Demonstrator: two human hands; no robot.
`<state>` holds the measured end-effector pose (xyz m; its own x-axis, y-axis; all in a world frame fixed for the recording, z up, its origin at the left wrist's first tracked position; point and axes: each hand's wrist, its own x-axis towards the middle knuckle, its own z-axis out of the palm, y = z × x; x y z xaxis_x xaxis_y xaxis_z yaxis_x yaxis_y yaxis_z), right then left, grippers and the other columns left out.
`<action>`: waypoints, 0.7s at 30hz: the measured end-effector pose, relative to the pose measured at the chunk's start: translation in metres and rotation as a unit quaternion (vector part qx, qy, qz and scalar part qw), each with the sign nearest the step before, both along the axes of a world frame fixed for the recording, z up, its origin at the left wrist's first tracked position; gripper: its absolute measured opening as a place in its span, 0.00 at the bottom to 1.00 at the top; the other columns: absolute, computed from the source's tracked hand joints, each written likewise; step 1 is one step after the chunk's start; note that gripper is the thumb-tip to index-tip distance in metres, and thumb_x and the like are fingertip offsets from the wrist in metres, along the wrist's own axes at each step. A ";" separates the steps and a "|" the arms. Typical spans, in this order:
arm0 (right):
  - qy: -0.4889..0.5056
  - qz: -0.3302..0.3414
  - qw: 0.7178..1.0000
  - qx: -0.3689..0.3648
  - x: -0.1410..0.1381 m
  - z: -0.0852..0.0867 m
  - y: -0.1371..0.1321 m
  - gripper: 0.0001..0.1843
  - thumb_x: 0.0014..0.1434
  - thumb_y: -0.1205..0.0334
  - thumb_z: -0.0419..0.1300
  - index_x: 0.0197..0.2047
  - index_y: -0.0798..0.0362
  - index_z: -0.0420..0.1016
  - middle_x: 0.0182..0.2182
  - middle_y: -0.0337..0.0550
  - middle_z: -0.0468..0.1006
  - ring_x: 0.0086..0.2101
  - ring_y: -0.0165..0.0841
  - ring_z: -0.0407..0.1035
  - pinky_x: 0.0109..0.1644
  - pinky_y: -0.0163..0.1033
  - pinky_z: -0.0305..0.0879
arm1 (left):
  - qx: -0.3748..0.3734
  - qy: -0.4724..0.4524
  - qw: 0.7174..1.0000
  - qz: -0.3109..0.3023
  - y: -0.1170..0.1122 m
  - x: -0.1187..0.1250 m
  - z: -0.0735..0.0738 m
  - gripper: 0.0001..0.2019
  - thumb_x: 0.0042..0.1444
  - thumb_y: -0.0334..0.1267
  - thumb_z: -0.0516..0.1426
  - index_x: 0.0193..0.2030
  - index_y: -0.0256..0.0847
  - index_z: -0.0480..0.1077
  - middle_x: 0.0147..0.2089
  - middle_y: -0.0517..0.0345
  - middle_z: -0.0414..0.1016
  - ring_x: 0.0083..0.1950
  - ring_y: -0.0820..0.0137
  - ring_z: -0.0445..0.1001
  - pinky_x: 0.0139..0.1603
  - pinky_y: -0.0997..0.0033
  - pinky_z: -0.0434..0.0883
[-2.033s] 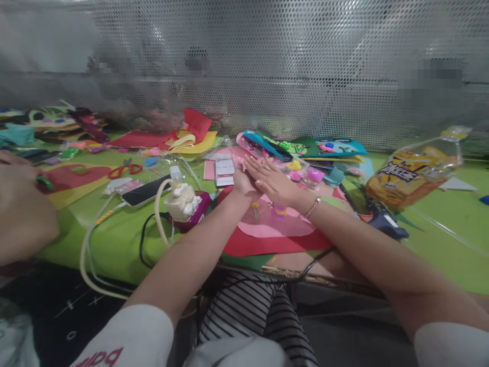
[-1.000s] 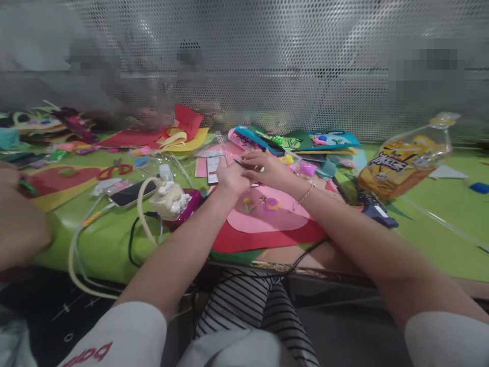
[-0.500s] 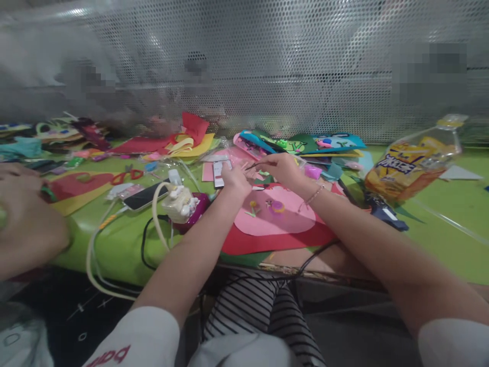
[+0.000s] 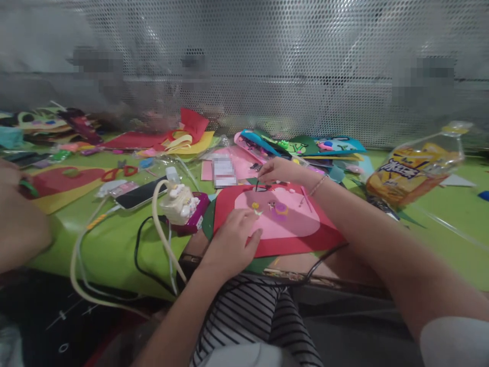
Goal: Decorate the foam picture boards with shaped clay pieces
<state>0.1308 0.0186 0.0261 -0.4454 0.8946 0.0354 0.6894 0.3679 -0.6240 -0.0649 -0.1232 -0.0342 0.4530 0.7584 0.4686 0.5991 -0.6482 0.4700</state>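
A red sheet (image 4: 280, 246) with a rounded pink paper shape (image 4: 294, 224) on it lies in front of me. Small yellow, green and purple pieces form a flower (image 4: 255, 206) and a ring (image 4: 281, 209) on the pink. My left hand (image 4: 237, 237) rests on the lower left of the sheet, fingers spread. At the sheet's top edge my right hand (image 4: 273, 172) pinches a thin dark strand (image 4: 257, 185), which hangs down over the paper. A dark curved line lies beside its lower end. The strand's material is unclear.
A phone (image 4: 224, 171) lies behind the sheet. Left are a power adapter (image 4: 179, 206) with cables, another phone (image 4: 141, 194), scissors (image 4: 119, 172) and a co-worker's arm (image 4: 23, 219). A tilted drink bottle (image 4: 414, 168) stands right. Coloured crafts (image 4: 301, 144) lie along the metal mesh.
My left hand has come away from my right and down onto the red sheet. My right hand has lowered slightly, with the strand now pointing down. The co-worker's arm has shifted left.
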 end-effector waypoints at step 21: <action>-0.124 0.028 0.992 0.021 -0.002 0.001 0.000 0.08 0.49 0.68 0.58 0.32 0.56 0.78 0.23 0.38 0.74 0.22 0.26 0.63 0.23 0.30 0.52 | 0.060 0.155 0.986 0.017 -0.001 0.005 -0.006 0.14 0.60 0.36 0.53 0.51 0.35 0.65 0.59 0.45 0.61 0.60 0.59 0.59 0.60 0.55 0.62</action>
<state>0.1286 0.0189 0.0269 -0.4949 0.8678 -0.0443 0.7967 0.4329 -0.4218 -0.0594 -0.1246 -0.0407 0.5642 0.7231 0.3986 0.7237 -0.6654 0.1827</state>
